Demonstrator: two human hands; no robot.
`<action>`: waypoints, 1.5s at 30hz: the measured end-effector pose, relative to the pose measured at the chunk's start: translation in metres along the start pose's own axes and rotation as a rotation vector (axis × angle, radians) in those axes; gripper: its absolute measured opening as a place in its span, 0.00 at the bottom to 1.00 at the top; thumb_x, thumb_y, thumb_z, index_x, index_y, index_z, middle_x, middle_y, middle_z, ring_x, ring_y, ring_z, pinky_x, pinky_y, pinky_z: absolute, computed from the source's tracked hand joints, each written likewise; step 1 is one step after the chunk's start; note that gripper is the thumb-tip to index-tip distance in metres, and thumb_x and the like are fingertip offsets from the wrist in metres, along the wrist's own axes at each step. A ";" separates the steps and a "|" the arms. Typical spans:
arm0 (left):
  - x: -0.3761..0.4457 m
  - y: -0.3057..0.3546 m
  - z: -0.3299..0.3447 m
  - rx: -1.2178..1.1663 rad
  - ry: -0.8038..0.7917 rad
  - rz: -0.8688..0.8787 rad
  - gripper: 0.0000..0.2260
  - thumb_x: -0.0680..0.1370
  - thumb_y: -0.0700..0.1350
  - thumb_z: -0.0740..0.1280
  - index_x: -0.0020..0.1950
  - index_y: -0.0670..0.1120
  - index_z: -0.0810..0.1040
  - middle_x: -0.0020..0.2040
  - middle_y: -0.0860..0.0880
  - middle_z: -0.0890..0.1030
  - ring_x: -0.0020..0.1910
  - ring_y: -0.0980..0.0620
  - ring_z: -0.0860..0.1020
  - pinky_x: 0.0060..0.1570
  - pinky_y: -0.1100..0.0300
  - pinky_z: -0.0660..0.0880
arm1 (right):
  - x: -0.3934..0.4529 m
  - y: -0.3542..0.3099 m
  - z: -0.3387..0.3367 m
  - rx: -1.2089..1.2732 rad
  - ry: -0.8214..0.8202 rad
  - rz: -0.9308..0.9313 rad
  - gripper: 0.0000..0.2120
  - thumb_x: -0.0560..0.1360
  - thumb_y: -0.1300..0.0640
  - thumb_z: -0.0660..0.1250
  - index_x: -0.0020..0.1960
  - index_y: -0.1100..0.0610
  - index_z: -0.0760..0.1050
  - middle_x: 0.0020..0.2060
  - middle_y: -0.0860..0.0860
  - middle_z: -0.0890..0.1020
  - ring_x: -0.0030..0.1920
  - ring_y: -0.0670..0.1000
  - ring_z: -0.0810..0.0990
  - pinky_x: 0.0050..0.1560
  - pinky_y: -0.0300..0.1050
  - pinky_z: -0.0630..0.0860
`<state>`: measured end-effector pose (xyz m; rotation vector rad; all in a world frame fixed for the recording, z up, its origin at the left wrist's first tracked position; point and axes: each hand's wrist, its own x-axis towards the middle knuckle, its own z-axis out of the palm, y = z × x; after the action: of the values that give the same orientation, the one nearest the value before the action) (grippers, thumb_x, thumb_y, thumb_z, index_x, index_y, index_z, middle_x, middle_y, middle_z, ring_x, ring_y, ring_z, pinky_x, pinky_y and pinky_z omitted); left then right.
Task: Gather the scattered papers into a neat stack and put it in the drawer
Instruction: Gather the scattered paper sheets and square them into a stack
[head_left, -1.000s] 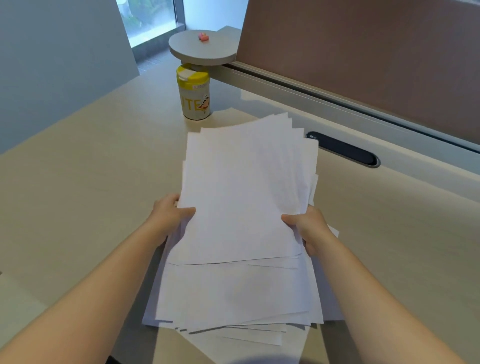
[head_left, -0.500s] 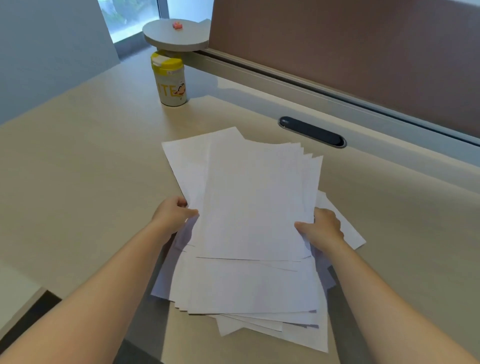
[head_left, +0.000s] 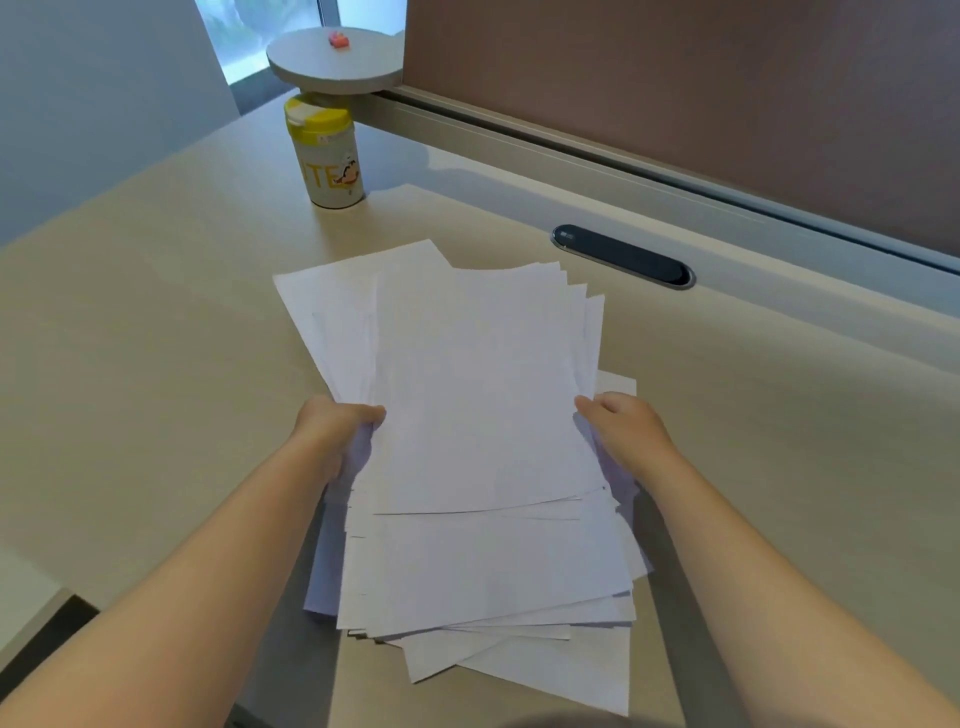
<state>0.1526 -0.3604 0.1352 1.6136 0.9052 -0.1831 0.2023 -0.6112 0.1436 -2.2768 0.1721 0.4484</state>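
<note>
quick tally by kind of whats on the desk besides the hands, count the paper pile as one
paper pile: 1, held at its sides by the left hand and the right hand
yellow-lidded canister: 1
black oval desk grommet: 1
round grey shelf: 1
small pink object on that shelf: 1
total: 5

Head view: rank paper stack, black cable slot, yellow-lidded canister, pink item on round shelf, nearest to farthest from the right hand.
1. Paper stack: in the right hand, at its right edge.
2. Black cable slot: ahead on the desk.
3. Yellow-lidded canister: far left.
4. Pink item: on the round shelf, above the canister.
</note>
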 end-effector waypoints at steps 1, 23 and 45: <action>-0.001 0.003 -0.001 0.007 -0.016 -0.002 0.17 0.75 0.35 0.65 0.60 0.27 0.70 0.64 0.35 0.74 0.67 0.41 0.70 0.67 0.53 0.63 | 0.003 0.001 -0.003 -0.011 0.033 0.020 0.19 0.76 0.51 0.58 0.29 0.54 0.62 0.29 0.51 0.69 0.36 0.53 0.69 0.38 0.45 0.63; -0.019 0.031 0.008 0.012 0.028 0.153 0.09 0.74 0.35 0.65 0.53 0.36 0.76 0.33 0.47 0.73 0.43 0.48 0.73 0.40 0.60 0.68 | 0.006 -0.010 -0.018 0.664 -0.210 0.314 0.19 0.73 0.49 0.66 0.59 0.59 0.74 0.52 0.54 0.80 0.49 0.55 0.79 0.49 0.48 0.77; -0.084 0.146 -0.050 -0.338 -0.120 0.578 0.21 0.68 0.30 0.70 0.60 0.38 0.76 0.44 0.51 0.82 0.47 0.51 0.80 0.57 0.53 0.73 | -0.035 -0.114 -0.102 0.803 0.105 -0.292 0.14 0.67 0.76 0.67 0.34 0.57 0.76 0.24 0.43 0.82 0.28 0.44 0.81 0.30 0.34 0.78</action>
<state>0.1702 -0.3507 0.3092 1.4619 0.3279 0.2624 0.2269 -0.6097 0.2988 -1.4987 0.0517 0.0716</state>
